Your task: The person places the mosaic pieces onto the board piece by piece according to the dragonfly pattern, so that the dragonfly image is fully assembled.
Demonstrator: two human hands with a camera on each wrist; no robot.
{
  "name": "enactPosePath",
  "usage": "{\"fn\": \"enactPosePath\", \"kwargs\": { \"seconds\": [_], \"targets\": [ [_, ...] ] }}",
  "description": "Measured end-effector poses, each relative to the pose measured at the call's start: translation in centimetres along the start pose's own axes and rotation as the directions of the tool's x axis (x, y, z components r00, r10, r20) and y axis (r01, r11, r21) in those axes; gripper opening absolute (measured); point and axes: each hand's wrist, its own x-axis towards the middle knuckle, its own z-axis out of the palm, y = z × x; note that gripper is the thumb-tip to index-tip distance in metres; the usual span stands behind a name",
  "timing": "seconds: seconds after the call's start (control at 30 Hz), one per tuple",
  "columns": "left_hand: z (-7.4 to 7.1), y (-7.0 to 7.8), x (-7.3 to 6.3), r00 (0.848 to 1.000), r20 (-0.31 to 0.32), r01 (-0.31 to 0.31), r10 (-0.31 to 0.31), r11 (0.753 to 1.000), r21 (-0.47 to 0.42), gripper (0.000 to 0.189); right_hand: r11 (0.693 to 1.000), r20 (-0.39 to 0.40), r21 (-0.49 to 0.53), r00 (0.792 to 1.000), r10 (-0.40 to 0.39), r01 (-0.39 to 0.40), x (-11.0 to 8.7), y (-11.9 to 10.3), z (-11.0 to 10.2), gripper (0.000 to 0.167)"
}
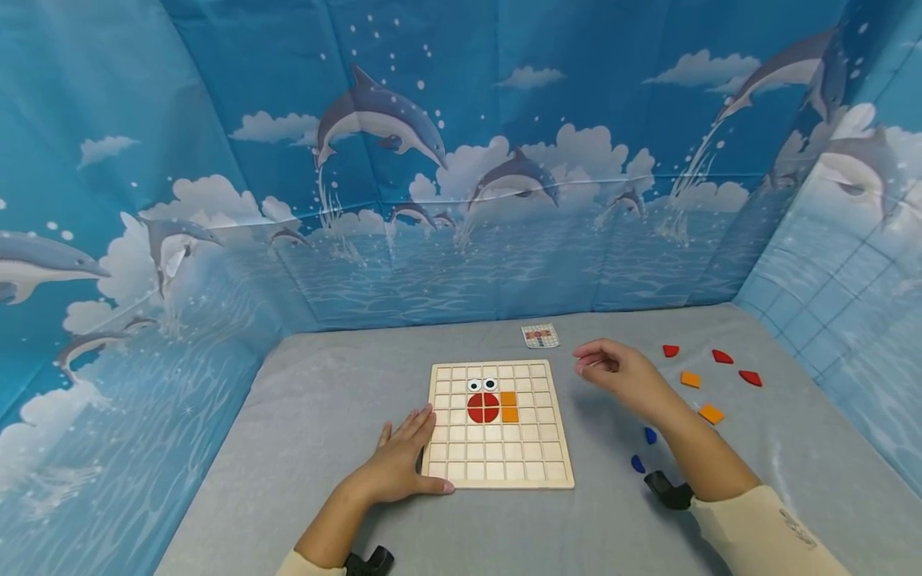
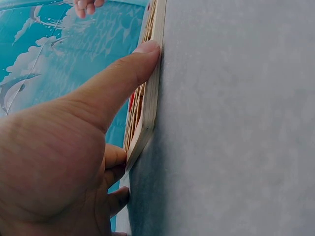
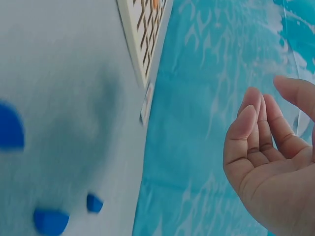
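Observation:
A square wooden grid board (image 1: 529,448) lies on the grey cloth. My left hand (image 1: 396,468) rests at its near left corner, fingers at the left side and thumb along the front rim; the left wrist view shows that thumb (image 2: 123,71) on the edge. Set in the grid are two eye tiles (image 1: 482,385), a red circle made of quarter pieces (image 1: 475,401) and two orange squares (image 1: 508,398). Raised right of the board, my right hand (image 1: 623,372) has loosely bent fingers and nothing between thumb and fingertips, as the right wrist view shows.
A small printed pattern card (image 1: 540,336) lies behind the board. To the right are scattered red pieces (image 1: 723,357), orange squares (image 1: 690,379) and blue pieces (image 1: 638,464), partly around my right forearm. A dolphin-print curtain (image 1: 461,264) encloses the back and sides.

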Motion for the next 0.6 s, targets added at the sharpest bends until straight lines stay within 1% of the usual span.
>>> {"fn": "enactPosePath", "kwargs": {
  "seconds": [0.2, 0.3, 0.47, 0.6],
  "targets": [
    [0.0, 0.0, 0.0, 1.0, -0.007, -0.01, 0.01, 1.0, -0.002, 0.121, 0.998, -0.046, -0.021, 0.998, 0.05, -0.051, -0.8, 1.3, -1.8, 0.04],
    [-0.1, 0.1, -0.1, 1.0, -0.008, -0.016, 0.016, 1.0, -0.007, 0.121, 0.996, -0.048, -0.046, 0.996, 0.071, -0.073, -1.2, 2.2, -2.7, 0.044],
    [-0.1, 0.1, -0.1, 1.0, -0.008, -0.015, 0.015, 1.0, -0.003, 0.121, 0.987, -0.039, -0.117, 0.993, 0.109, -0.113, -2.0, 3.9, -4.0, 0.052],
    [0.0, 0.0, -0.1, 1.0, -0.008, -0.014, 0.014, 1.0, -0.004, 0.12, 0.979, -0.04, -0.148, 0.99, 0.134, -0.138, -2.5, 5.1, -4.8, 0.054]
  ]
}}
